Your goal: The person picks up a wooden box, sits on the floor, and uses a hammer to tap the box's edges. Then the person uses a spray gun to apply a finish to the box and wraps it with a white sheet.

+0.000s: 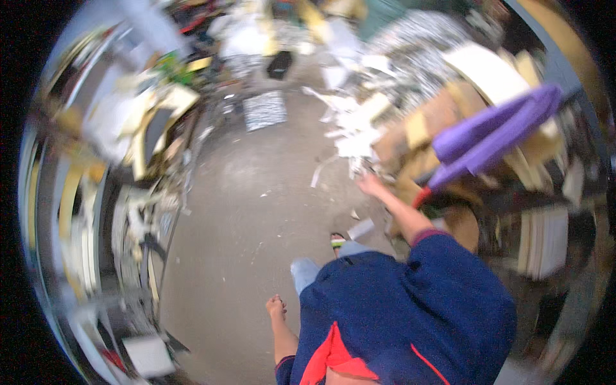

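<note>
My right hand (pixel 369 184) reaches forward at the end of a bent arm, above the edge of a heap of white paper-like strips (pixel 356 138). Motion smears its fingers, so I cannot tell whether they hold or touch a strip. Down by my left side hangs my left hand (pixel 276 307), its fingers curled in and no object showing in it. Just right of my right forearm a purple sheet or cloth (pixel 494 138) lies over brown cardboard-like pieces (pixel 410 138). A small white piece (pixel 360 228) lies on the floor near my foot.
Grey concrete floor (pixel 237 205) runs between cluttered sides. Shelves (pixel 90 231) with stacked sheets and scraps line the left. A grey shredded-looking pile (pixel 417 48) stands at the far right. A speckled square sheet (pixel 264 111) and a black object (pixel 280 65) lie ahead.
</note>
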`<state>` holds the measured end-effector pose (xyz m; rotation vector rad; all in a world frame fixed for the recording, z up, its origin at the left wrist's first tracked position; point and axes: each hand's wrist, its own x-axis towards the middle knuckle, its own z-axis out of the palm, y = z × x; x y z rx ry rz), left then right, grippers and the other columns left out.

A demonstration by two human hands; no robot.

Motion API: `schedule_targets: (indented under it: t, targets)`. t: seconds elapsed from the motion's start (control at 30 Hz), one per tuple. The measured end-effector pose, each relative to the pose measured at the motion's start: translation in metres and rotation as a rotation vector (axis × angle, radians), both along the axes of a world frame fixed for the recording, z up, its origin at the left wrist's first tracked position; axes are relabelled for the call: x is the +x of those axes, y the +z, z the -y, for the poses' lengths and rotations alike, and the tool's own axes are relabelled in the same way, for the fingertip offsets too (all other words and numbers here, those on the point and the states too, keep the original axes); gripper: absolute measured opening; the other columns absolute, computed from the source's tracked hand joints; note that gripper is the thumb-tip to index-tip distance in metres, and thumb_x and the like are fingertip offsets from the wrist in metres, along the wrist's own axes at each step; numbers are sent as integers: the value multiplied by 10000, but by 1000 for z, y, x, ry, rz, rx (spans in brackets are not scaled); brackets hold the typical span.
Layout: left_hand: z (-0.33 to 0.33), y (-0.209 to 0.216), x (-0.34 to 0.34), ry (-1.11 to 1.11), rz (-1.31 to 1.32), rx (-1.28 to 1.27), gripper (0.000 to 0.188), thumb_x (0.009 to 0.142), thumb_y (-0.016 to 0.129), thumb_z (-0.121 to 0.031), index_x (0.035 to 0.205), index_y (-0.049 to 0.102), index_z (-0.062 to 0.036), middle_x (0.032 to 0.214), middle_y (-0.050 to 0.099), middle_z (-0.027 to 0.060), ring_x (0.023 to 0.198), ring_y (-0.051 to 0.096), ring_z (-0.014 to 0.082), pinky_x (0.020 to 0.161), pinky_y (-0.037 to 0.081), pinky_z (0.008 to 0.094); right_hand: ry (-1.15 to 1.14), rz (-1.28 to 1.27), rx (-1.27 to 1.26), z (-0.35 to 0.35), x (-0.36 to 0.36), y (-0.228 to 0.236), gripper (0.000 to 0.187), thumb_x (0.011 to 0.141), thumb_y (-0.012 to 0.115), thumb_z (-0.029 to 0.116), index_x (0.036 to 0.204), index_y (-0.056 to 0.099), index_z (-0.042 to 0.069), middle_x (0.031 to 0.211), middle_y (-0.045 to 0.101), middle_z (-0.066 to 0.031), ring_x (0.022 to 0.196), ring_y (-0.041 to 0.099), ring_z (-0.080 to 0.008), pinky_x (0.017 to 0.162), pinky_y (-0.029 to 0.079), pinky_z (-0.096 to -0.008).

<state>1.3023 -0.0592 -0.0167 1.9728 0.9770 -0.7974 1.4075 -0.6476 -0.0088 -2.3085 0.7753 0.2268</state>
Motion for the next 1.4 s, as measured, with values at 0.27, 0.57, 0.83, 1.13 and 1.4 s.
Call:
schedule_targets:
  t: [0.27, 0.57, 0.83, 1.13, 1.4]
  targets:
    - [41, -12, 248, -353, -5, -56, 280, 993, 590, -328, 1073, 583, -59, 863, 628, 81, 658, 633, 244, 551, 486, 448, -172, 288, 151, -32, 71, 19, 384, 837, 641, 372, 1018, 719, 44, 983, 708, -227, 916, 694, -395, 841, 537, -484]
    - [212, -11, 551, -825, 230, -263, 229, 969, 636, -304, 1069, 604, -101, 823, 617, 19, 622, 603, 151, 469, 423, 275, -1140, -631, 343, -139, -237, -33, 425, 892, 570, 414, 1091, 720, 69, 1119, 673, -172, 1014, 644, -322, 847, 522, -463]
    - [353, -10, 546, -1135, 147, -320, 275, 954, 653, -334, 1072, 603, -91, 853, 630, 17, 722, 633, 179, 570, 461, 331, -1323, -401, 518, -239, -261, -23, 360, 913, 562, 376, 928, 695, 42, 721, 687, -114, 555, 650, -235, 502, 549, -401]
    - [382, -30, 419, -1436, -27, -207, 336, 946, 661, -329, 1159, 630, -71, 887, 660, 42, 715, 632, 196, 529, 452, 327, -940, -373, 267, -181, -276, -8, 386, 940, 496, 316, 880, 740, 22, 944, 721, -191, 907, 695, -376, 812, 559, -487]
    - [419, -27, 353, -1558, -16, -143, 388, 934, 675, -356, 1192, 622, -72, 865, 660, 49, 660, 614, 183, 506, 450, 320, -1429, -87, 152, -194, -380, -19, 401, 916, 555, 374, 910, 717, 8, 925, 707, -212, 841, 697, -348, 800, 554, -454]
